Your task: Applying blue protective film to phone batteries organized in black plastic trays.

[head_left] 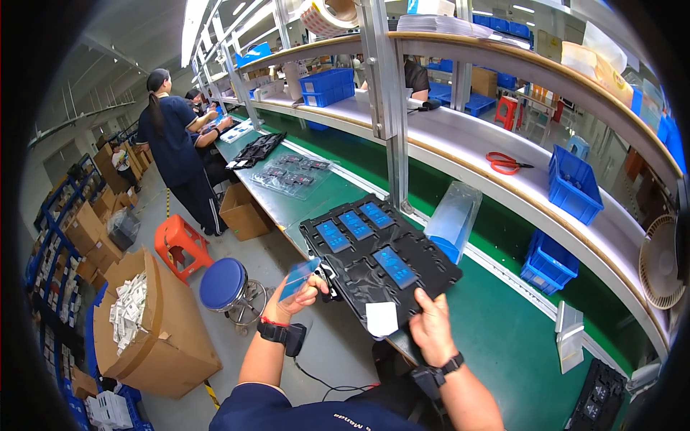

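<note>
A black moulded plastic tray (pixel 345 281) is tilted over the front edge of the green bench, with several blue film-covered rectangular pieces (pixel 394 266) in its pockets. My right hand (pixel 432 332) grips the tray's near right edge, thumb on top. A blank white square label (pixel 382 318) lies on its near corner. Beside the tray's left corner, my left hand (pixel 305 293) is closed on a translucent blue rectangular piece (pixel 296 279), slightly blurred. Whether those fingers also touch the tray I cannot tell. Both wrists wear black straps with small boxes.
Clear plastic trays (pixel 291 174) and another black tray (pixel 256 150) lie farther left along the bench. A clear-and-blue plastic bin (pixel 453 223) stands behind my tray. Red-handled scissors (pixel 507 164) rest on the shelf. A blue stool (pixel 223 283) and large carton (pixel 154 337) stand left; people work beyond.
</note>
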Demonstrator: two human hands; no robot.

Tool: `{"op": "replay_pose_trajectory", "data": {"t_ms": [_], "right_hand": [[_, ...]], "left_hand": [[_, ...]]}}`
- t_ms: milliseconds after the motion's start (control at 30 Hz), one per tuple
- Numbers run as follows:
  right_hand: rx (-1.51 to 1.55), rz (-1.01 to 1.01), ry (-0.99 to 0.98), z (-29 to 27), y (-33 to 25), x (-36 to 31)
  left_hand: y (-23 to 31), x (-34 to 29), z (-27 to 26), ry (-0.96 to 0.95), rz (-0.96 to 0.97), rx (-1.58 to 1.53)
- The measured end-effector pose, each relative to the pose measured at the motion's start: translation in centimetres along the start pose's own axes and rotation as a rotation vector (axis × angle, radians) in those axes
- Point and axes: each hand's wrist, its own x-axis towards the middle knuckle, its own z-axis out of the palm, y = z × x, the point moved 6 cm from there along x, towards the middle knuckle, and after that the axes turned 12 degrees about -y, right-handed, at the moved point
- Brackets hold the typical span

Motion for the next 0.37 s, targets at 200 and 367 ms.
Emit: {"op": "replay_pose_trajectory", "data": {"t_ms": [200, 367], "right_hand": [[-0.074, 0.047, 0.076, -0.8, 6.8, 1.3], [-0.562, 0.729, -0.121, -2.2, 8.4, 0.7]], "left_hand": [[-1.4, -2.6, 0.4, 0.314, -0.224, 0.26], [-2.6, -1.9, 2.0, 0.438, -0.194, 0.346]]}}
